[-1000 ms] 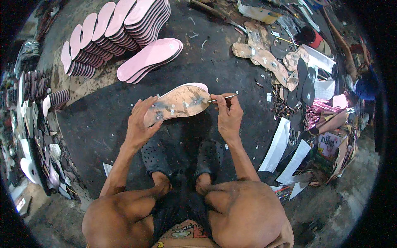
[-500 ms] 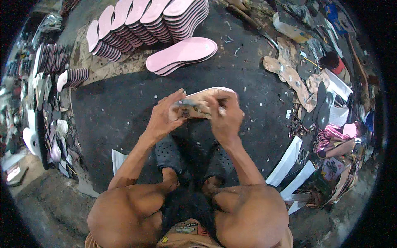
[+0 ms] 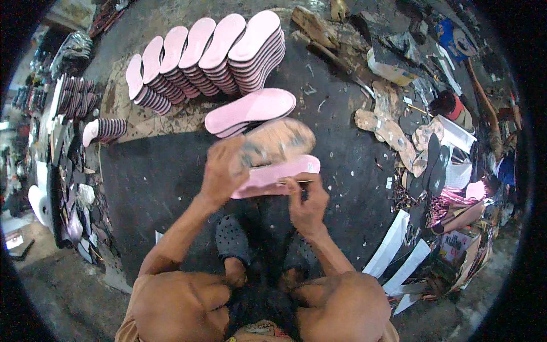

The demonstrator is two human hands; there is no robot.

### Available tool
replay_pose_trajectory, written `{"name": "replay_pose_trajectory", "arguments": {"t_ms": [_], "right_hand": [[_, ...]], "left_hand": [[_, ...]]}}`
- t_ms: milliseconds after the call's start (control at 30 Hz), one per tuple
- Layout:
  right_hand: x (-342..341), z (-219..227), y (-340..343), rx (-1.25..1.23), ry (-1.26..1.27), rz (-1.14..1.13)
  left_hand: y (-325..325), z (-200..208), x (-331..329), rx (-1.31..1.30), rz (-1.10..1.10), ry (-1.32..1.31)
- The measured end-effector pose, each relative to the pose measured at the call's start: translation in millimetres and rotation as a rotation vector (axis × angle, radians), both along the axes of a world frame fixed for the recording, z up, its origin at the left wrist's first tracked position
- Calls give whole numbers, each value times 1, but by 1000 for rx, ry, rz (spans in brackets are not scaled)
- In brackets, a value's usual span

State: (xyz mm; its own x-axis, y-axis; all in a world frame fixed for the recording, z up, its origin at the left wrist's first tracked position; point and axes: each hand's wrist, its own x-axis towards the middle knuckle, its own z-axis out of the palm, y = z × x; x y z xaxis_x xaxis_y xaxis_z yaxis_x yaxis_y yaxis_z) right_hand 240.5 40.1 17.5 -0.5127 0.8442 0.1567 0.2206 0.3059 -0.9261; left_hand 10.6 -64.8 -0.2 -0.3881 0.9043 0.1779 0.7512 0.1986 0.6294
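My left hand (image 3: 223, 171) grips the end of a tan, stained sole-shaped template (image 3: 279, 139), which is tilted and slightly blurred. Just below the template is a pink insole (image 3: 270, 174), its left end close to my left fingers. My right hand (image 3: 309, 202) is closed, thumb and fingers pinching at the insole's near edge. A thin dark line shows at those fingertips, too small to make out. Beyond the template lie a few loose pink insoles (image 3: 250, 111), stacked on the dark mat.
Several tall stacks of pink insoles (image 3: 222, 45) stand at the far side, with a smaller stack (image 3: 105, 131) at the left. Tan sole-shaped pieces (image 3: 387, 128), white strips (image 3: 390, 242) and scraps lie to the right. My feet in dark perforated clogs (image 3: 232, 236) rest on the black mat (image 3: 154, 188).
The template has lifted away from the pink insole, which now shows below it. My right hand has moved down slightly, off the template. The view has tilted, shifting the stacks lower.
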Motion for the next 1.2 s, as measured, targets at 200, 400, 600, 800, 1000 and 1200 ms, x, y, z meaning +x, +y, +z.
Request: {"name": "replay_pose_trajectory", "arguments": {"t_ms": [200,400,600,800,1000,1200], "right_hand": [[39,-1,66,-76,3,-247],[95,-22,92,-160,-26,-457],[56,-17,74,-245,69,-312],[75,-24,71,-293,81,-373],[107,-27,90,-158,-20,-469],[86,-38,83,-255,1,-345]], "left_hand": [[52,5,-62,60,35,-63],[41,39,-29,22,92,55],[63,-29,-92,-55,-44,171],[67,-9,-98,10,24,144],[21,80,5,-175,27,-406],[-15,21,28,-206,-10,-3]]}}
